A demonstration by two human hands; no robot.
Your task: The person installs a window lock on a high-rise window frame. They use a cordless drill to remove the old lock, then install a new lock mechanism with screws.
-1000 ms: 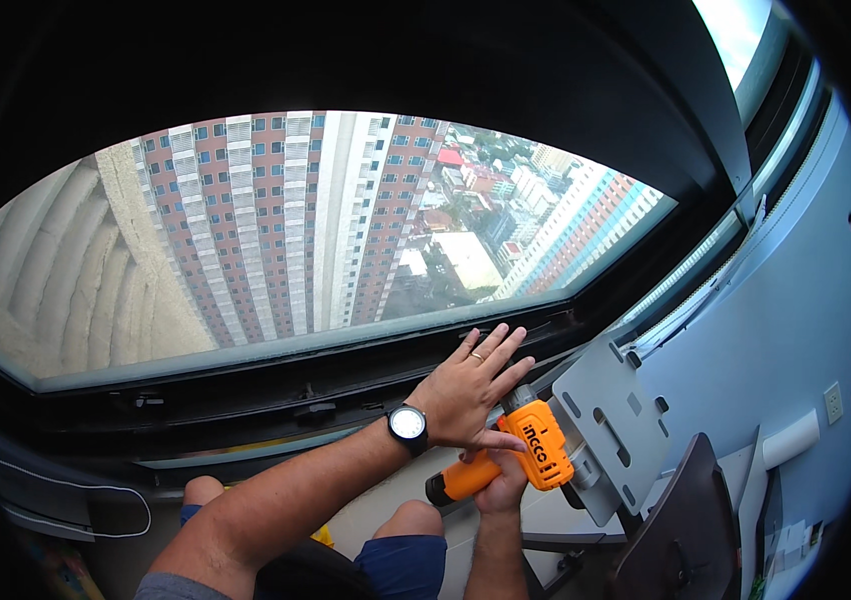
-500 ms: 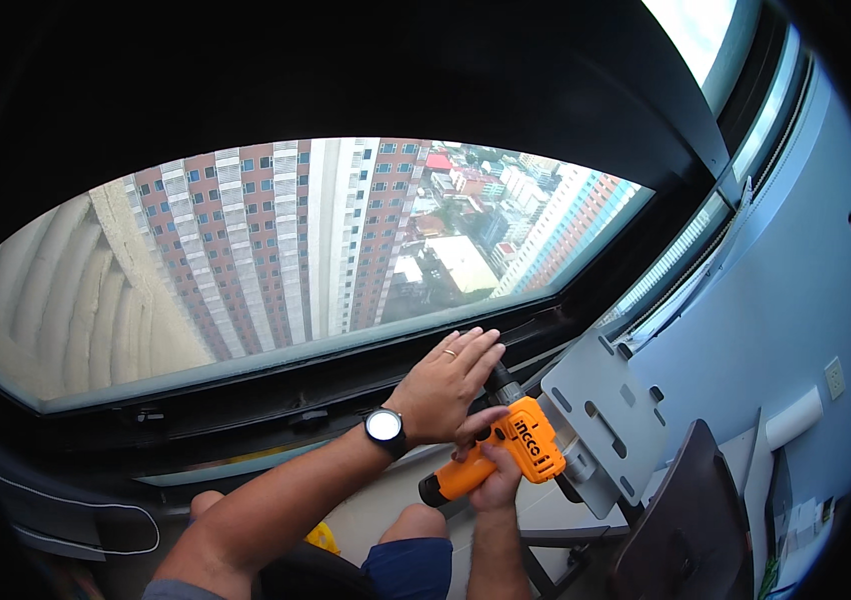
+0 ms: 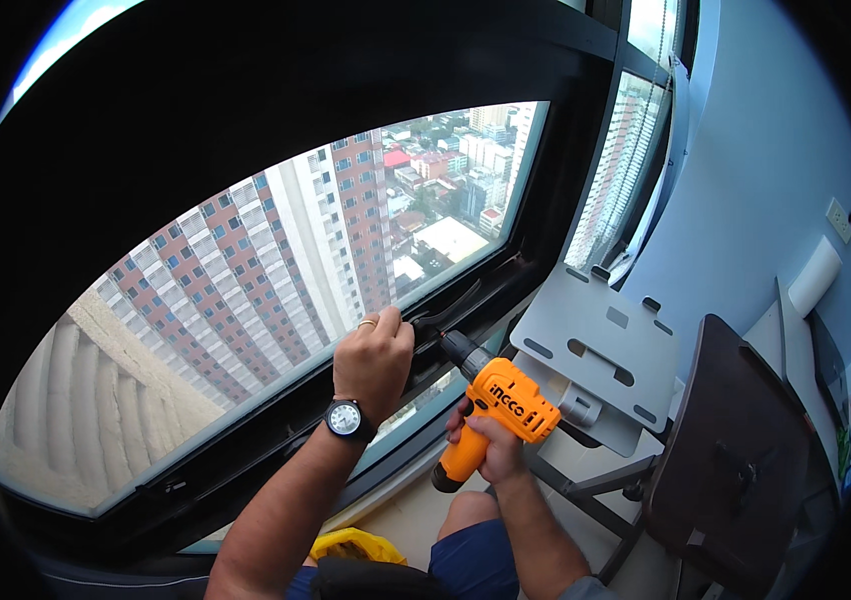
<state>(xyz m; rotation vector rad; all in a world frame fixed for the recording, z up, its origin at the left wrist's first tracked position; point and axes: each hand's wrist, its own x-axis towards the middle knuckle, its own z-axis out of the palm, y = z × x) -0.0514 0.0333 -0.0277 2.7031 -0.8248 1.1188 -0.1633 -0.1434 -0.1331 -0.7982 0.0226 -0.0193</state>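
Observation:
My right hand is wrapped round the grip of an orange cordless drill with a black chuck. The drill's tip points up and left, close beside a black window handle on the dark frame. My left hand is closed with its knuckles up, at the near end of that handle; its fingertips are hidden. A watch is on the left wrist. Whether the drill's tip touches the frame, I cannot tell.
The dark window frame runs diagonally, with tall buildings outside. Right of the drill stand a grey metal laptop stand and a dark brown tilted board. A yellow bag lies low by my legs. A pale blue wall rises at right.
My left hand has gone from spread fingers over the drill's chuck to closed at the window handle. The drill has swung round slightly, its chuck now by the handle. My view has shifted too.

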